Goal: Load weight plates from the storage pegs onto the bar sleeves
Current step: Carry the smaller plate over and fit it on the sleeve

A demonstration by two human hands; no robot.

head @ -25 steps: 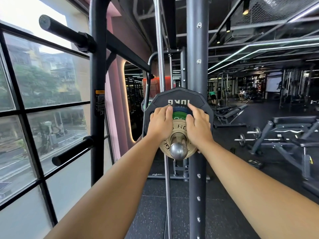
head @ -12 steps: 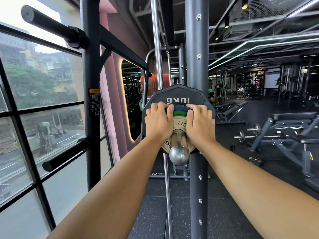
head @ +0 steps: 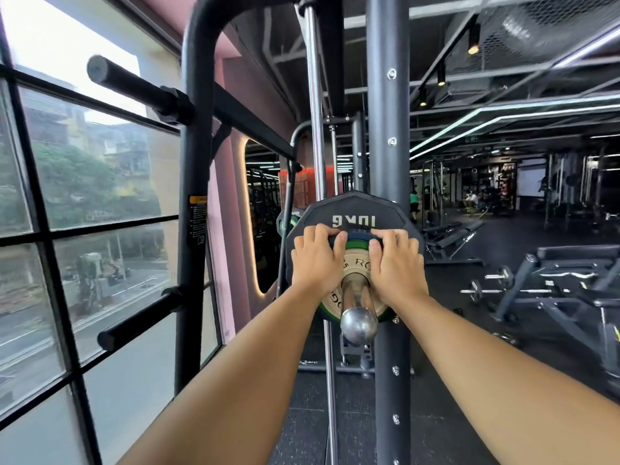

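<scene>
Window: far left I've got the window (head: 100,196), with street and trees behind the glass.
Pegs: an upper peg (head: 134,85) and a lower peg (head: 141,317), both black, stick out from the curved rack upright (head: 194,229).
Left hand: I see the left hand (head: 317,260) on the left side of the stack, its fingers hooked over the top edge of the small plates (head: 355,263).
Small plates: tan face in front, green and blue rims behind it, all threaded on the chrome shaft (head: 358,322). I can't tell whether that shaft is a peg or a bar sleeve.
10KG plate: the big black 10KG plate (head: 352,213) sits behind the small ones on the same shaft, its lettering upside down.
Right hand: the right hand (head: 396,263) mirrors the left, with fingers curled over the same top edge. The two hands are close together, with the shaft between them.
Post: the grey post (head: 389,129) stands directly behind the plates.
Benches: black benches (head: 570,273) are off to the right on the dark floor.
</scene>
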